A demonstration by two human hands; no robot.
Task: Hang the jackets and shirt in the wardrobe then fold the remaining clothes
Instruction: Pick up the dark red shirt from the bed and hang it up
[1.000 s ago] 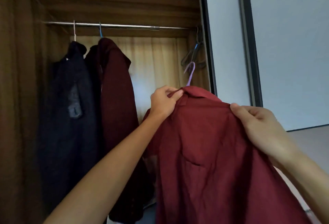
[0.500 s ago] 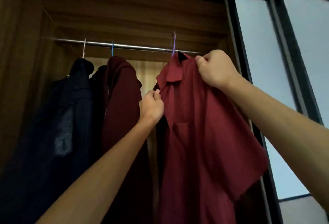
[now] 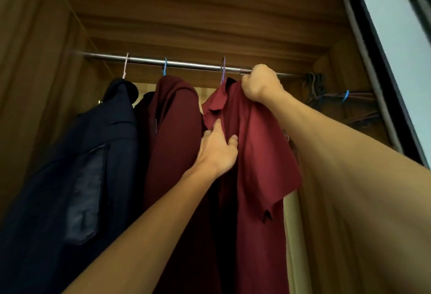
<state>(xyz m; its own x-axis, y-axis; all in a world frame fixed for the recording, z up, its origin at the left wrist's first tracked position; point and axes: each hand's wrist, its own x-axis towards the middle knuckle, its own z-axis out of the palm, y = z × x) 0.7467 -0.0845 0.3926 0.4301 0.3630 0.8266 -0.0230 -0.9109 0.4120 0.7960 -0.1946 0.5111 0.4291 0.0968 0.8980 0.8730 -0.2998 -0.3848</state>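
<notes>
Head view: left hand (image 3: 217,147), right hand (image 3: 260,83) on hung red shirt (image 3: 261,153)

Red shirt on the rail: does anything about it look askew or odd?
Yes. The red shirt sits lopsided on its purple hanger: the right hand bunches its shoulder up by the rail, and the collar flops to one side.

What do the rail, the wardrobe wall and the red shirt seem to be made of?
The rail looks like polished metal: silvery with a bright glint. The wardrobe wall looks like wood or wood-look board, matt, with brown grain streaks; which of the two I cannot tell. The red shirt looks like thin matt cloth: it drapes and creases softly.
</notes>
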